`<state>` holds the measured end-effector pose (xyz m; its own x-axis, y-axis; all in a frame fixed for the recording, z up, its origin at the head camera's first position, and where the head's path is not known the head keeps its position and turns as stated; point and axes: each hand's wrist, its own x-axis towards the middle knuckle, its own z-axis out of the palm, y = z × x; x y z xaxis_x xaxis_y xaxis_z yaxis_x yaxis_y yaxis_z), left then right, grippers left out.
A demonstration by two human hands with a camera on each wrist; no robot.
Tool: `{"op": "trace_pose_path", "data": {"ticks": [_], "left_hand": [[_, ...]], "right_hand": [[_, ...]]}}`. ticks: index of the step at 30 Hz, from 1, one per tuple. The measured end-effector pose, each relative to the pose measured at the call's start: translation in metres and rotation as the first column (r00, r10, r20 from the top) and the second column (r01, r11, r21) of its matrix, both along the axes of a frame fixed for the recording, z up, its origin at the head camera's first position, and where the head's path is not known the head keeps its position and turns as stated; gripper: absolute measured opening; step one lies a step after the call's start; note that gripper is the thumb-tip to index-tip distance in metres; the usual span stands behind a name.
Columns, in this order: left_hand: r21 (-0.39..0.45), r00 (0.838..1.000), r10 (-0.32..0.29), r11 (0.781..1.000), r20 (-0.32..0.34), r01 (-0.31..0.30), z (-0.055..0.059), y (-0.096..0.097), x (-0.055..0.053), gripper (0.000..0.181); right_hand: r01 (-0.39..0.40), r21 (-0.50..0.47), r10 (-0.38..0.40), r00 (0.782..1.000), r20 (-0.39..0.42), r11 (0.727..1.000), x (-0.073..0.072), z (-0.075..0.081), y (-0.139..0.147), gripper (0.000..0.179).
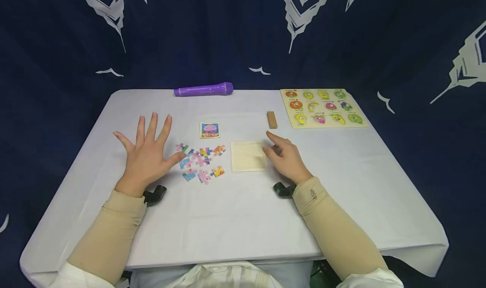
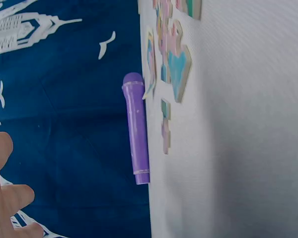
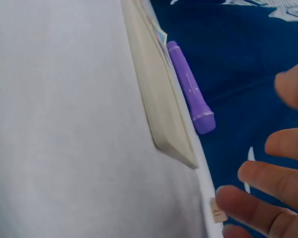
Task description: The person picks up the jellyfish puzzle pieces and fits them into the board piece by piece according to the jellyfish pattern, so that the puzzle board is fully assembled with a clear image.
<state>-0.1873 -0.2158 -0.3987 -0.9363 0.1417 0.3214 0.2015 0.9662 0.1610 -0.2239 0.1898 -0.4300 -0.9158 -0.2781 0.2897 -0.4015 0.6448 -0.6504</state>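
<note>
My left hand (image 1: 147, 158) is spread wide with fingers straight, its thumb reaching over the left side of a loose cluster of puzzle pieces (image 1: 203, 176). Nothing is in it. The pieces show pink, blue and yellow printing. Right of them lies a pale square puzzle frame (image 1: 247, 157), bare inside. My right hand (image 1: 285, 157) hovers by the frame's right edge, fingers loosely bent and holding nothing. Just behind the pieces is a small picture card (image 1: 210, 130) with a pink figure on blue. In the left wrist view, several puzzle pieces (image 2: 179, 67) stand out near the top.
A purple toy microphone (image 1: 203, 90) lies along the table's back edge. At the back right rests a yellow fruit-picture board (image 1: 324, 108). A small wooden block (image 1: 271, 119) sits behind the frame. White cloth covers the table (image 1: 228, 224); a dark blue patterned curtain (image 1: 205, 35) hangs behind.
</note>
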Motion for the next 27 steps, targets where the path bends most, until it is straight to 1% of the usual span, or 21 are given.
{"op": "trace_pose_path", "data": {"ticks": [4, 7, 10, 12, 13, 16, 19, 20, 21, 25, 27], "left_hand": [[0.087, 1.000, -0.008, 0.996, 0.013, 0.007, -0.003, -0.002, -0.004, 0.096], [0.183, 1.000, -0.010, 0.983, 0.018, 0.007, -0.007, -0.003, -0.007, 0.094], [0.302, 1.000, -0.010, 0.953, 0.026, 0.002, -0.013, -0.007, -0.010, 0.091], [0.374, 0.999, -0.019, 0.927, 0.051, -0.002, -0.020, -0.009, -0.011, 0.088], [0.403, 0.997, -0.028, 0.915, 0.074, -0.004, -0.023, -0.010, -0.012, 0.087], [0.469, 0.988, -0.057, 0.883, 0.144, -0.018, -0.032, -0.013, -0.014, 0.082], [0.511, 0.980, -0.077, 0.859, 0.183, -0.028, -0.037, -0.015, -0.016, 0.077], [0.518, 0.978, -0.080, 0.855, 0.193, -0.032, -0.038, -0.014, -0.017, 0.076], [0.513, 0.976, -0.081, 0.858, 0.204, -0.036, -0.039, -0.014, -0.018, 0.076], [0.433, 0.959, -0.078, 0.900, 0.273, -0.050, -0.041, -0.010, -0.021, 0.080], [0.386, 0.950, -0.079, 0.921, 0.301, -0.046, -0.041, -0.007, -0.021, 0.080]], "right_hand": [[0.038, -0.030, -0.037, 0.999, 0.032, 0.999, -0.004, -0.004, 0.004, 0.052], [0.048, -0.044, -0.045, 0.997, 0.055, 0.998, -0.004, -0.005, 0.003, 0.051], [0.054, -0.044, -0.051, 0.996, 0.072, 0.998, -0.003, -0.005, 0.001, 0.048], [0.056, -0.027, -0.054, 0.994, 0.093, 0.998, -0.003, -0.007, 0.000, 0.047], [0.056, -0.021, -0.054, 0.993, 0.103, 0.998, -0.002, -0.007, -0.001, 0.046], [0.049, -0.008, -0.048, 0.991, 0.123, 0.999, -0.002, -0.008, -0.002, 0.045], [0.044, -0.003, -0.043, 0.992, 0.114, 0.999, -0.002, -0.008, -0.002, 0.043], [0.044, 0.002, -0.044, 0.993, 0.111, 0.999, -0.002, -0.008, -0.002, 0.044], [0.044, 0.006, -0.044, 0.993, 0.109, 0.999, -0.002, -0.007, -0.002, 0.043], [0.043, 0.040, -0.047, 0.991, 0.124, 0.998, -0.003, -0.005, -0.001, 0.042], [0.030, 0.071, -0.039, 0.990, 0.136, 0.997, -0.003, -0.004, -0.001, 0.042]]}}
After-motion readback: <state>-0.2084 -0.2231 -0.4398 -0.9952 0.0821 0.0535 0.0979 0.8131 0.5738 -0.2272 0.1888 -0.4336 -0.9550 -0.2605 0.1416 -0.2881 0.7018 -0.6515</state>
